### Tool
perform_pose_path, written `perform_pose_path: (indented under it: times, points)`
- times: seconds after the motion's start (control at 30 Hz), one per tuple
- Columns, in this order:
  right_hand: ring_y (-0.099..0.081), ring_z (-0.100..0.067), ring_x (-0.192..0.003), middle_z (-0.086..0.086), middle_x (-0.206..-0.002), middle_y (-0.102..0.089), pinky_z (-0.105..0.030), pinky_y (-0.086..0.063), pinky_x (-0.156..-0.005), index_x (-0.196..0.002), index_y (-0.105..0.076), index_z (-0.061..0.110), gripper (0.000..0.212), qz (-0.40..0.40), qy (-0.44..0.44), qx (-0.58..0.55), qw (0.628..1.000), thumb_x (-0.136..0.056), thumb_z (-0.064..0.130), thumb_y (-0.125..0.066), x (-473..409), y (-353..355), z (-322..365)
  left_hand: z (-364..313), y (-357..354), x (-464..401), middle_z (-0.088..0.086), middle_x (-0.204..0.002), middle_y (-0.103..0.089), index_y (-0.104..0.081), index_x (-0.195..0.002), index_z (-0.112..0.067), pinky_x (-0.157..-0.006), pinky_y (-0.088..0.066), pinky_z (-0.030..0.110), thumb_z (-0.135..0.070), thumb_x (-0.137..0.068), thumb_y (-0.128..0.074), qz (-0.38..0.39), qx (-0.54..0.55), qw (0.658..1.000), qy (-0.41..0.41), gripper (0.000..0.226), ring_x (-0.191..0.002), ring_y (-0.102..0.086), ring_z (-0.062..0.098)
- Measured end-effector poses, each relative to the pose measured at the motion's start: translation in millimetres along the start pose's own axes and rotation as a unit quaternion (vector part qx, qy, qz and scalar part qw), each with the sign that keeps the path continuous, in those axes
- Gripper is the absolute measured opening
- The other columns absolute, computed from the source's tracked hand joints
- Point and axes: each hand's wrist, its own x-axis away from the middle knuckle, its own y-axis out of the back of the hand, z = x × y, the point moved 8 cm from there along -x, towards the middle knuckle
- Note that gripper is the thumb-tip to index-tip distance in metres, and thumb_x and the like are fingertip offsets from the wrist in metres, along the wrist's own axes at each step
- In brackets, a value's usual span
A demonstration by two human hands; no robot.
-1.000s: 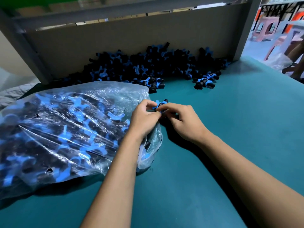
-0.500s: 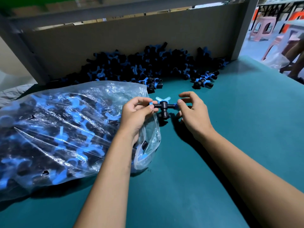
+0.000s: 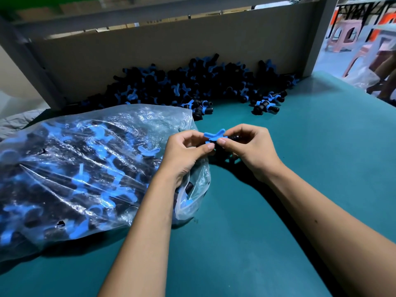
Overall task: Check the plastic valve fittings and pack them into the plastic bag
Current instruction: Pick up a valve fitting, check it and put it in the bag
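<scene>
1 valve fitting (image 3: 215,137) held at frame centre, just above the worktop (image 3: 300,168), blue handle up, black body mostly hidden. Left hand (image 3: 186,151) pinches its left end; right hand (image 3: 248,146) pinches the handle and right end. Both grips closed on it. Plastic bag (image 3: 85,168), already well filled, lies left of centre, mouth just below the left hand. Loose pile of fittings (image 3: 192,84) at upper centre. Judgement: turn the handle fully, inspect both ports, then feed into the mouth.
</scene>
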Motion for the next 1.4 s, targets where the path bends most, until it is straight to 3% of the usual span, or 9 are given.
perform_pose_path:
  times: [0.13,0.27,0.33,0.5,0.77,0.93,1.13,1.3,1.4]
  points:
    - [-0.066,-0.008,-0.058,-0.004,-0.073,-0.075,-0.016,-0.048,-0.053,-0.087,-0.075,0.004,0.018,0.007,0.007,0.003,1.000,-0.077,0.014,-0.087,1,-3,2,-2,-1,2,0.008,-0.085,-0.077,-0.071,-0.102,0.005,-0.066,-0.057,0.020,0.009,-0.083,-0.077,-0.003,0.017,1.000,0.005,0.020,-0.074,-0.073,0.016]
    - [-0.053,-0.009,-0.047,0.000,-0.060,-0.067,-0.019,-0.041,-0.046,-0.079,-0.078,0.013,0.011,-0.078,-0.010,-0.043,0.996,-0.079,0.020,-0.086,-3,12,-3,-3,10,1,0.010,-0.083,-0.074,-0.071,-0.097,-0.005,-0.078,-0.058,0.038,0.003,-0.087,-0.075,-0.059,0.054,0.997,0.011,0.013,-0.075,-0.071,0.019]
    - [-0.049,-0.011,-0.047,-0.001,-0.058,-0.064,-0.020,-0.040,-0.047,-0.077,-0.079,0.015,0.012,-0.104,-0.019,-0.069,0.992,-0.079,0.024,-0.086,-4,20,-5,-3,14,1,0.011,-0.083,-0.074,-0.072,-0.100,-0.006,-0.079,-0.057,0.040,0.000,-0.088,-0.075,-0.070,0.067,0.995,0.020,0.013,-0.076,-0.071,0.019]
    - [-0.049,-0.012,-0.045,0.000,-0.057,-0.064,-0.021,-0.041,-0.046,-0.074,-0.079,0.017,0.014,-0.092,-0.019,-0.070,0.993,-0.078,0.027,-0.087,-4,18,-5,-4,13,5,0.016,-0.085,-0.073,-0.071,-0.102,-0.003,-0.077,-0.056,0.042,-0.004,-0.088,-0.076,-0.065,0.068,0.995,0.030,0.015,-0.073,-0.071,0.021]
    - [-0.050,-0.012,-0.049,-0.002,-0.060,-0.064,-0.023,-0.043,-0.048,-0.079,-0.078,0.013,0.021,-0.097,-0.024,-0.091,0.991,-0.077,0.031,-0.088,-6,21,-11,-4,13,5,0.015,-0.085,-0.074,-0.072,-0.099,-0.006,-0.086,-0.057,0.050,-0.010,-0.087,-0.078,-0.058,0.064,0.996,0.037,0.014,-0.072,-0.071,0.021]
    - [-0.054,-0.010,-0.054,0.000,-0.064,-0.066,-0.021,-0.046,-0.051,-0.081,-0.077,0.013,0.015,-0.100,-0.030,-0.114,0.988,-0.079,0.025,-0.086,-6,23,-12,-2,11,3,0.017,-0.085,-0.072,-0.071,-0.100,-0.003,-0.081,-0.056,0.043,-0.012,-0.090,-0.076,-0.057,0.066,0.995,0.040,0.014,-0.067,-0.069,0.018]
    - [-0.063,-0.016,-0.056,-0.011,-0.074,-0.074,-0.025,-0.052,-0.052,-0.083,-0.075,0.012,0.014,-0.011,-0.006,-0.044,0.999,-0.077,0.015,-0.088,-4,3,-6,-4,-6,4,0.013,-0.085,-0.075,-0.069,-0.098,0.007,-0.067,-0.058,0.024,-0.002,-0.088,-0.077,-0.001,-0.005,1.000,0.001,0.016,-0.074,-0.071,0.016]
    - [-0.055,-0.010,-0.057,0.000,-0.068,-0.066,-0.022,-0.047,-0.055,-0.088,-0.074,0.009,0.013,-0.144,-0.024,-0.116,0.982,-0.083,0.017,-0.083,-8,32,-15,-2,5,0,0.009,-0.077,-0.074,-0.070,-0.083,-0.010,-0.063,-0.055,0.028,-0.010,-0.089,-0.077,-0.023,0.041,0.999,0.022,0.009,-0.069,-0.068,0.021]
    - [-0.057,-0.012,-0.056,0.005,-0.071,-0.066,-0.026,-0.050,-0.054,-0.096,-0.067,0.008,0.024,-0.170,-0.008,-0.055,0.984,-0.083,0.020,-0.084,-8,34,-16,0,8,0,0.012,-0.080,-0.075,-0.069,-0.082,-0.011,-0.064,-0.056,0.034,-0.015,-0.089,-0.079,-0.037,0.041,0.998,0.028,0.013,-0.069,-0.068,0.021]
